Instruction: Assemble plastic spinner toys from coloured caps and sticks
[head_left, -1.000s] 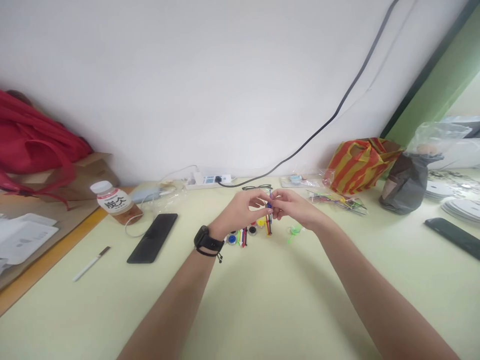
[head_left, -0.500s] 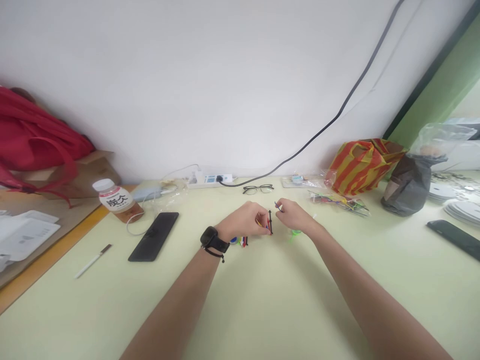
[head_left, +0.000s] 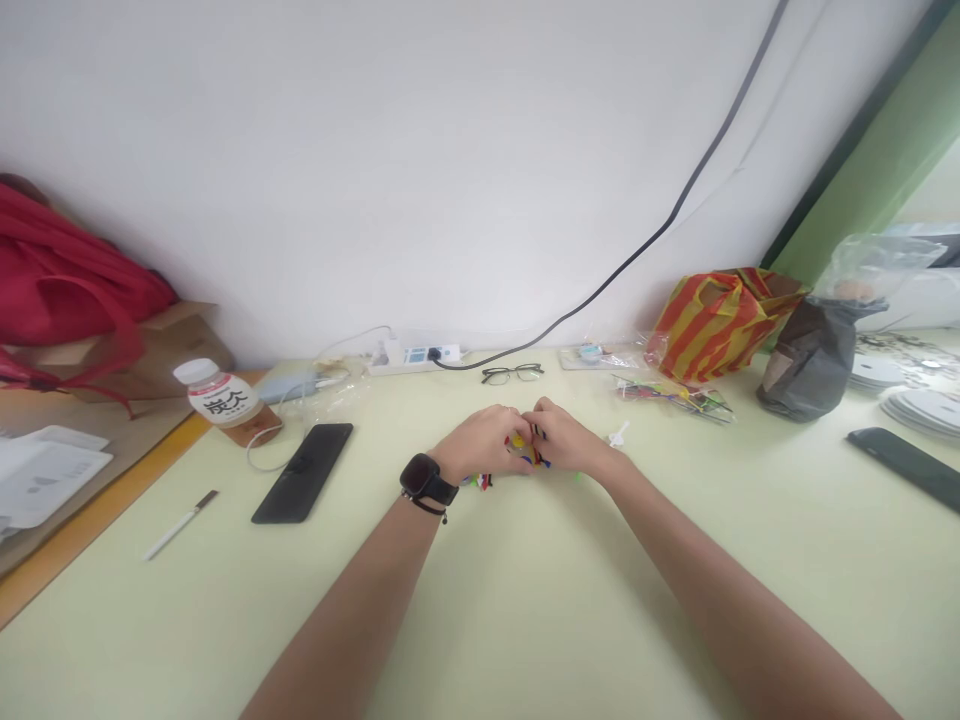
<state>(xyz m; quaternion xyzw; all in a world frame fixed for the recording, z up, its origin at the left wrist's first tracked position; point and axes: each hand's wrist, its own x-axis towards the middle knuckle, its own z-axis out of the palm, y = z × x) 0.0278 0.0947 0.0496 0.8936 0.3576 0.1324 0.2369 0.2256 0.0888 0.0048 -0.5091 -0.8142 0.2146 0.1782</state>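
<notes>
Above the middle of the table, my left hand (head_left: pixel 486 441) has its thumb and fingers closed around a small multicoloured assembly (head_left: pixel 519 441) of thin sticks and round bits in yellow, red, blue and black. My right hand (head_left: pixel 564 436) meets it from the right, its fingers pinched at the assembly's near side. Those fingertips partly cover what they grip. Below the left wrist, small coloured pieces (head_left: pixel 481 481) in red, white, black and green show on the table. By my right wrist lies a small white piece (head_left: pixel 619 434).
Behind my hands lie glasses (head_left: pixel 512 374) and a power strip (head_left: pixel 420 358). A black phone (head_left: pixel 304 474), a bottle (head_left: pixel 229 402) and a pen (head_left: pixel 181 524) are left. To the right are a packet of coloured sticks (head_left: pixel 675 396), a striped bag (head_left: pixel 724 325) and a dark bag (head_left: pixel 806 362).
My right hand has moved left, bringing a small dark blue stick to the assembly in my left hand. The hands, apart before, now touch. The white piece beside my right wrist is now uncovered.
</notes>
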